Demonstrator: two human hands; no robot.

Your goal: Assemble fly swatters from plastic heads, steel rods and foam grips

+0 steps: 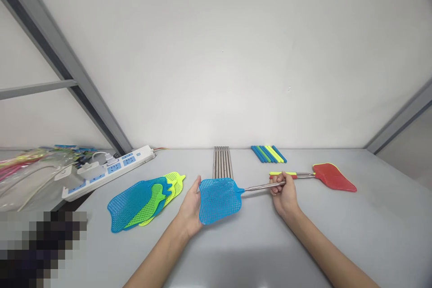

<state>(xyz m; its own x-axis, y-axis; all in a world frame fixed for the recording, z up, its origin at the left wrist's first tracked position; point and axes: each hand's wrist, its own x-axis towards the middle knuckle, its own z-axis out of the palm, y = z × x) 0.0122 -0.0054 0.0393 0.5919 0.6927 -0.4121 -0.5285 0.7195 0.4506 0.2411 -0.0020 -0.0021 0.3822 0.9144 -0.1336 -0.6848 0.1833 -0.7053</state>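
Between my hands, above the table, is a blue fly swatter head (220,201) joined to a metal rod (261,187). My left hand (191,209) grips the head at its left edge, its fingers hidden behind the mesh. Wrapped round the far end of the rod are the fingers of my right hand (285,194). Just behind that hand lies a red fly swatter (332,177) with a yellow one partly under it. Several metal rods (222,162) lie side by side behind the blue head, which covers their near ends.
A pile of blue, green and yellow swatter heads (135,202) lies at the left. Several coloured handle sleeves (269,154) are lined up near the wall. A white power strip (114,168) with plugged-in adapters stands at the left, beside plastic bags (30,175).
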